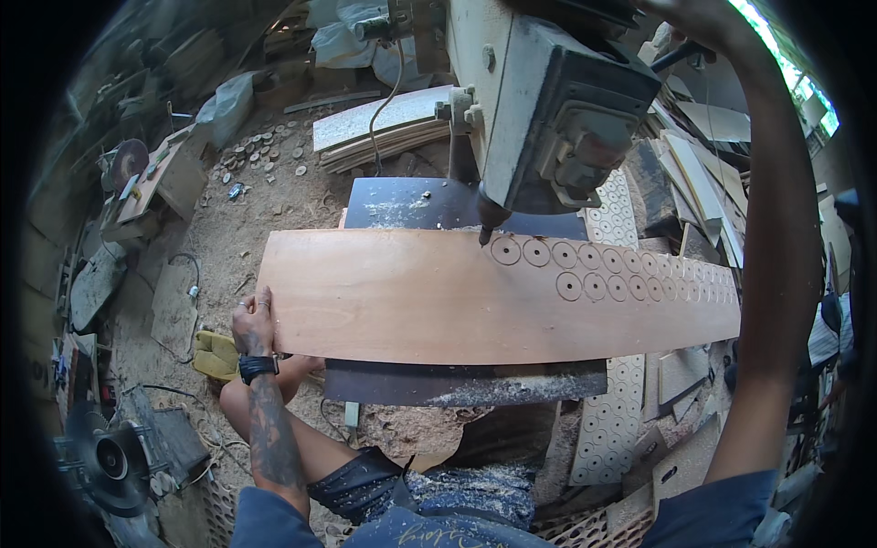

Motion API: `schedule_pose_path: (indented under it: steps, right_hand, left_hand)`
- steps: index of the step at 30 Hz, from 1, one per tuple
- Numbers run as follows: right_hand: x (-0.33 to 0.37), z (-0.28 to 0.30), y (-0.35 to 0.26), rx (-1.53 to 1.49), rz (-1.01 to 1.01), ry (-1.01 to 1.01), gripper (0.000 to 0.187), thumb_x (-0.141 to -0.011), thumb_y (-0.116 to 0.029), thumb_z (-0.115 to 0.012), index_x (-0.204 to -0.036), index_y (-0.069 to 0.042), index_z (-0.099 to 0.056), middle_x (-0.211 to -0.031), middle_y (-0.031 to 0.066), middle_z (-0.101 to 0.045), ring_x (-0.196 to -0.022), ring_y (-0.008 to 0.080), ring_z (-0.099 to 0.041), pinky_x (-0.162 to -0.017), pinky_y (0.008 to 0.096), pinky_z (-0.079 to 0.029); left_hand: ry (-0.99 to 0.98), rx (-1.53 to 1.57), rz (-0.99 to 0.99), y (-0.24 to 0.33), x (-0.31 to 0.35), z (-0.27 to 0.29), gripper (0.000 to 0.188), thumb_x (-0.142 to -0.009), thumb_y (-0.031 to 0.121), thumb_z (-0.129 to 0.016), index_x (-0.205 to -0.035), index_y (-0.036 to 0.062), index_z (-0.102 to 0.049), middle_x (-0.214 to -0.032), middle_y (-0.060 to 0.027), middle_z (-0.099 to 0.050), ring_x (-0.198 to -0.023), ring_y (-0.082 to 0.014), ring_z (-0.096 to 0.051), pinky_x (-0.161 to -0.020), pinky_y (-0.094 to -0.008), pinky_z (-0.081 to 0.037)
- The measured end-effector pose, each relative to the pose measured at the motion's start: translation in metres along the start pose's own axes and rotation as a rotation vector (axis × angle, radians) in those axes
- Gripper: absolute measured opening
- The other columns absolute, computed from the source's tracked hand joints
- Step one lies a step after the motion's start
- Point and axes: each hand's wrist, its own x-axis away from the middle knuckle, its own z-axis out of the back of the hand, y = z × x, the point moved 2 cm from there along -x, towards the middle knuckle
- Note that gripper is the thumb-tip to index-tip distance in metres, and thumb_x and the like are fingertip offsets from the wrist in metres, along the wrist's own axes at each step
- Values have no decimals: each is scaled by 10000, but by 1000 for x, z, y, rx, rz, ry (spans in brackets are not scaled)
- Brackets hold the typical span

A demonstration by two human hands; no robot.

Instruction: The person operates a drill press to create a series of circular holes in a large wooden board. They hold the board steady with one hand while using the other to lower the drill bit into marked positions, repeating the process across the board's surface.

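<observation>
One pale plastic sack (227, 102) slumped in the left of the room, its contents hidden from my distant screen. Beside it, small wooden discs (260, 155) lay strewn over the dusty floor (219, 242). I saw the left hand (253, 321) gripping a wooden board (402, 301) by its left end. That board lay across the dark table (384, 384), overhanging its left and right edges, with sawdust (539, 386) along the near edge. The drill bit (483, 239) stood by the board's far edge, just left of cut rings (566, 286). Further right were ringed panels (605, 429); the right hand (699, 23) was raised at a black lever (674, 58), how tightly closed I could not tell.
</observation>
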Motion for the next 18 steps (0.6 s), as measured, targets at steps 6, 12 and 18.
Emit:
schedule_pose_path:
  steps: [6,12,18]
  right_hand:
    - [2,0,-1,0,-25,7,315,-957,-297,-628,-1054,-13,-726,-867,118,-731,-696,180,-699,-603,326,-585]
    - [1,-1,0,17,-48,11,326,-954,-309,-632,-1039,-8,-724,-848,115,-726,-697,177,-697,-597,321,-582]
    - [-4,-4,-1,20,-91,12,338,-950,-322,-635,-1025,-3,-721,-829,112,-720,-697,173,-694,-590,316,-579]
  left_hand:
    - [31,-64,24,-2,-1,-5,524,-880,559,-672,-1035,66,-752,-938,-165,-742,-871,-303,-711,-772,-406,-532]
    - [44,-56,13,-4,0,-8,537,-865,589,-667,-1038,88,-750,-967,-168,-734,-911,-323,-706,-766,-426,-534]
    - [25,-35,15,1,5,-7,535,-873,584,-662,-1043,85,-750,-939,-155,-744,-886,-312,-713,-769,-406,-536]
